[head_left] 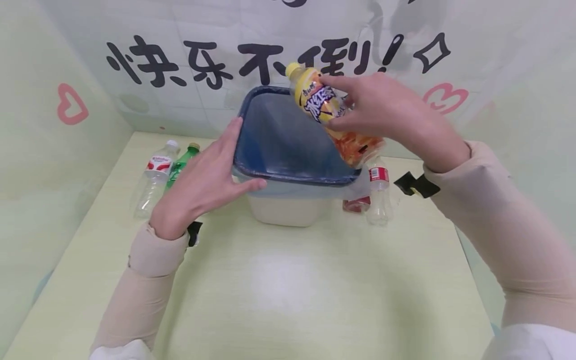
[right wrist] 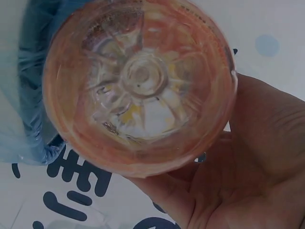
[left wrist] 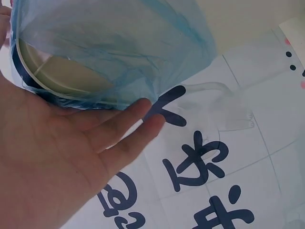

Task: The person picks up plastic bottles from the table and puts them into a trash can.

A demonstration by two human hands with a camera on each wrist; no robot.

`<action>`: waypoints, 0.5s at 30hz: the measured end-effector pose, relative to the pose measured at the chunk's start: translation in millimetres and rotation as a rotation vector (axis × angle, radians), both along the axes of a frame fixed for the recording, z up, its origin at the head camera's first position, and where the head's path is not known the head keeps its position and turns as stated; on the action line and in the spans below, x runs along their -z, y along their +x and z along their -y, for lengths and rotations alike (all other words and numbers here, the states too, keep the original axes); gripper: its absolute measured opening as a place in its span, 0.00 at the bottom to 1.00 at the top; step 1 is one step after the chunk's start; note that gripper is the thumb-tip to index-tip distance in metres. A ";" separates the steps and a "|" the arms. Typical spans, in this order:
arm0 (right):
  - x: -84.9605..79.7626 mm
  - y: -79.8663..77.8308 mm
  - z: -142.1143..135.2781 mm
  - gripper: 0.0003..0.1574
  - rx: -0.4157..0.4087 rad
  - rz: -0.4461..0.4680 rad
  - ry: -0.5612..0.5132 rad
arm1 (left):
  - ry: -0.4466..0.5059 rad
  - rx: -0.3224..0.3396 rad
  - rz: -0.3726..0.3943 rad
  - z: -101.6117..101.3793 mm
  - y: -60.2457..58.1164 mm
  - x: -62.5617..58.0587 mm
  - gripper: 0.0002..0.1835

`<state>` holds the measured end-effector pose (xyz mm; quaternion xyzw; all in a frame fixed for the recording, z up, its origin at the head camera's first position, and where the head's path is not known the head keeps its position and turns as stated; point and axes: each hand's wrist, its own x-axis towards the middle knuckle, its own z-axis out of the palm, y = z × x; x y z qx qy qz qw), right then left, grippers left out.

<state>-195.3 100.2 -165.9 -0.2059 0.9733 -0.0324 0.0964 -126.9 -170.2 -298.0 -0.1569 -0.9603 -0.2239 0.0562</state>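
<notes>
A trash bin (head_left: 283,210) with a blue plastic bag (head_left: 292,132) over its rim stands at the table's far side. My left hand (head_left: 204,175) rests against the bin's left side, fingers fairly straight along the bag and thumb at the front. In the left wrist view, the fingers of the left hand (left wrist: 90,138) lie against the bagged bin. With my right hand (head_left: 378,107) I grip an iced tea bottle (head_left: 321,102), tilted above the bin's right rim, its yellow cap pointing up and left. The right wrist view shows the bottle's base (right wrist: 143,95) beside the bag.
Left of the bin stand a clear water bottle (head_left: 157,172) and a green bottle (head_left: 182,162), partly behind my left hand. A clear bottle with a red label (head_left: 379,192) and a red can (head_left: 357,205) are on the right. A lettered wall (head_left: 202,105) rises behind the table (head_left: 279,295).
</notes>
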 end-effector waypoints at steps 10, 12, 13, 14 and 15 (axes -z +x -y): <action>11.2 -2.1 16.2 0.47 -0.059 0.006 0.011 | 0.028 -0.032 0.044 -5.1 -0.3 -1.7 0.55; 14.9 -3.5 19.7 0.47 -0.070 0.016 0.017 | 0.026 -0.040 0.040 -6.0 -0.1 -1.8 0.54; 16.6 -4.4 21.7 0.47 -0.076 0.017 0.019 | 0.024 -0.044 0.034 -6.0 0.3 -1.7 0.53; 18.3 -5.2 24.0 0.46 -0.083 0.018 0.026 | 0.022 -0.048 0.031 -5.9 0.7 -1.7 0.53; 20.0 -6.1 26.2 0.46 -0.091 0.020 0.031 | 0.020 -0.050 0.029 -5.7 1.1 -1.7 0.53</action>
